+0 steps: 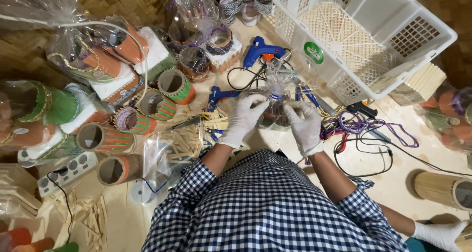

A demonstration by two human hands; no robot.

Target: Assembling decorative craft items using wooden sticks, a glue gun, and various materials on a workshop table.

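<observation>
While the painted bamboo cups (pixel 105 138) lay in a loose heap at our far left, some of them already sealed in clear wrap, we worked at the middle of the floor. Our left hand (pixel 244 118), gloved in white, was clenched on the gathered neck of the cellophane-wrapped cup (pixel 273 109), and our right hand (pixel 304 123) pinched the same neck from the other side, just under the blue tie (pixel 276 96). We judged the step in hand to be the closing of the wrap; the next move seemed to call for a steady pinch while the tie was drawn tight. Beyond lay a blue glue gun (pixel 261 49), then the white plastic crate (pixel 432 28) at right.
</observation>
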